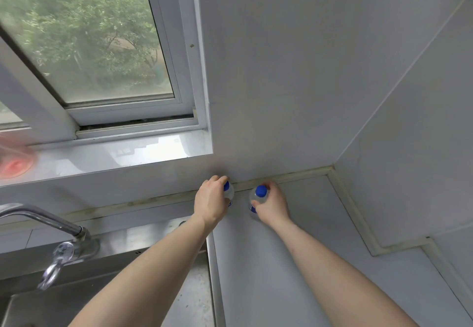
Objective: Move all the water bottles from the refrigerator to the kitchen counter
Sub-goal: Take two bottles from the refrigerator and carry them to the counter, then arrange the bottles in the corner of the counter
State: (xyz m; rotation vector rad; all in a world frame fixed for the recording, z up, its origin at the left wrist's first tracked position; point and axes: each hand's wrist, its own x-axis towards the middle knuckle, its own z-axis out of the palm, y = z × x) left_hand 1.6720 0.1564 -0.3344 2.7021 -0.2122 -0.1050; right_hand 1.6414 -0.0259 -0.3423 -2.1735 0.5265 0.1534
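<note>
Two clear water bottles with blue caps stand at the back of the white kitchen counter, close to the wall. My left hand is wrapped around the left bottle, covering most of it. My right hand grips the right bottle from its right side; its blue cap and part of a blue label show. Both bottles are upright, a short gap apart. The refrigerator is out of view.
A steel sink with a chrome faucet lies to the left of the counter. Above it are a window and a white sill with a blurred red object. White walls meet in a corner at the right.
</note>
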